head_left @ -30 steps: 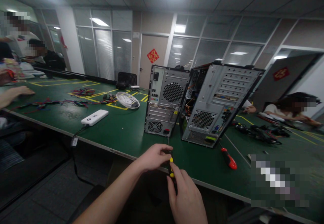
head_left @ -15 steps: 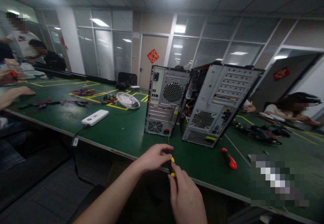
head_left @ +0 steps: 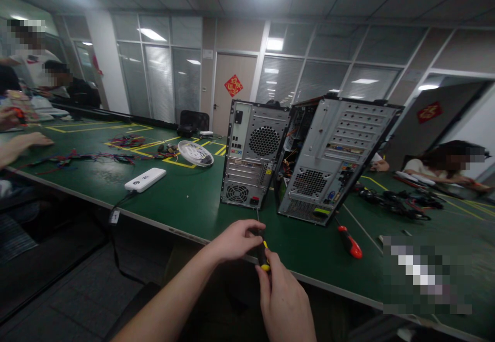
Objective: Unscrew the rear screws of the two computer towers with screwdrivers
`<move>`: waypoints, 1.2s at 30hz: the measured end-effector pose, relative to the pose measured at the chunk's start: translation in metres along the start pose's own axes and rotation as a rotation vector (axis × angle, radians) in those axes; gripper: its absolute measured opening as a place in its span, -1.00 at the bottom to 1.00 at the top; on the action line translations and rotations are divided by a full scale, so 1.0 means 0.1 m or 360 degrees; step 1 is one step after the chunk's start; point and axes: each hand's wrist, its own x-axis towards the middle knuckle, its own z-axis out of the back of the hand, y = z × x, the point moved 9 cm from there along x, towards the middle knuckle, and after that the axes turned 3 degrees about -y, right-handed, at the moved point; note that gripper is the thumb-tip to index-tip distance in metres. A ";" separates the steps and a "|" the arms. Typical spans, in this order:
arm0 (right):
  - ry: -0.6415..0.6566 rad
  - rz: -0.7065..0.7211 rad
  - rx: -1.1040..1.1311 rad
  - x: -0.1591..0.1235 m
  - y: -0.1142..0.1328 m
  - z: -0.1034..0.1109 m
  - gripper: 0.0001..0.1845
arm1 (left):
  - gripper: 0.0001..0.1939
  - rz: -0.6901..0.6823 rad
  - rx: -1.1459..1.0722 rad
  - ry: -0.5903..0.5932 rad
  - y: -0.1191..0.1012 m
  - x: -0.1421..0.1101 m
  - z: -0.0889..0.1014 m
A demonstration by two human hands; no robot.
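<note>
Both hands meet at the near edge of the green table point(head_left: 185, 200) on a yellow-and-black screwdriver point(head_left: 263, 254). My left hand point(head_left: 235, 239) pinches its upper part with curled fingers. My right hand point(head_left: 284, 303) grips the handle from below. The thin shaft points up toward the back of a grey computer case point(head_left: 253, 153) standing upright just beyond. A second, open computer case point(head_left: 332, 156) leans beside it on the right.
A red-handled screwdriver point(head_left: 350, 244) lies right of my hands. A white box point(head_left: 145, 179) with a cable, a round white fan guard point(head_left: 195, 152) and coloured wires point(head_left: 83, 157) sit to the left. Black cables point(head_left: 398, 200) lie at right. Other people sit at both ends.
My right hand has shifted slightly on the screwdriver handle; the left hand stays pinched on it. Nothing else on the table has moved.
</note>
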 end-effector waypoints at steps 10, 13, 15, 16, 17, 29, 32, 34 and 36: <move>0.0019 -0.0058 0.0012 0.01 0.00 0.02 -0.75 | -0.47 0.0010 -0.0003 0.0008 -0.05 0.00 -0.02; 0.0003 -0.0068 0.0010 0.03 0.00 0.05 -0.72 | -0.48 -0.0003 -0.0020 0.0017 -0.03 0.00 -0.02; -0.0012 -0.0075 0.0003 0.03 0.00 0.07 -0.69 | -0.47 -0.0005 -0.0033 0.0019 -0.02 0.00 -0.02; -0.0018 -0.0077 0.0001 0.04 0.00 0.08 -0.68 | -0.47 0.0000 -0.0038 0.0020 -0.01 0.00 -0.02; -0.0025 -0.0079 0.0001 0.04 0.00 0.08 -0.67 | -0.47 0.0007 -0.0040 0.0021 -0.01 0.00 -0.02; -0.0029 0.0038 0.0107 0.02 0.05 0.07 -0.67 | -0.40 0.0018 -0.0010 0.0025 0.09 0.04 -0.02; 0.0017 0.0087 0.0077 -0.01 0.06 0.03 -0.68 | -0.41 0.0006 -0.0007 0.0028 0.09 0.04 -0.02; 0.0037 0.0079 0.0053 -0.02 0.05 0.01 -0.67 | -0.41 0.0003 0.0000 0.0024 0.08 0.04 -0.02; 0.0039 0.0071 0.0037 -0.02 0.05 0.01 -0.68 | -0.41 -0.0001 0.0008 0.0013 0.08 0.04 -0.01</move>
